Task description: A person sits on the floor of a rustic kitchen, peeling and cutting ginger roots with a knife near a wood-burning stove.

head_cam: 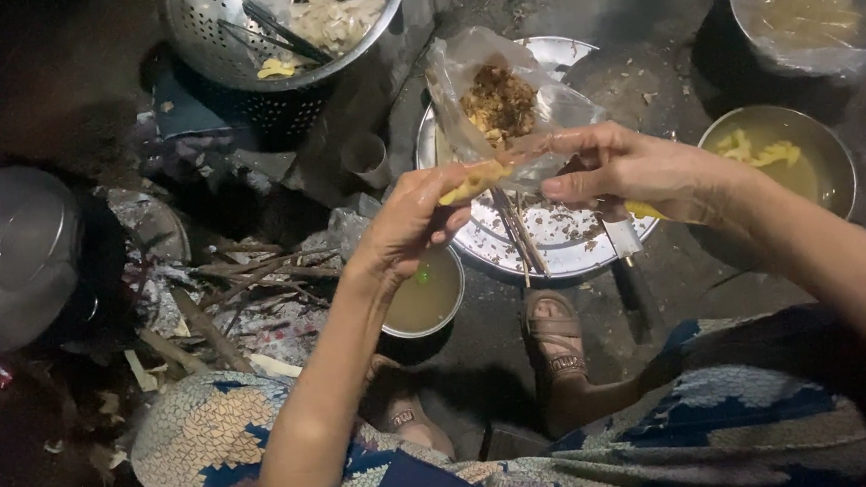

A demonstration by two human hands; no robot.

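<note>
Above the round metal tray, the right hand pinches the clear plastic bag – mouth tilted toward the left hand, which grips a yellow strip lying roughly crosswise – left to right

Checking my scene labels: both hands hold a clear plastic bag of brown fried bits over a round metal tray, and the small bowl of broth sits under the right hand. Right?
One thing is off. The small bowl of broth sits under the left hand, not the right hand. The rest stands: both hold the clear plastic bag of brown bits over the round metal tray. The head view shows it.
</note>
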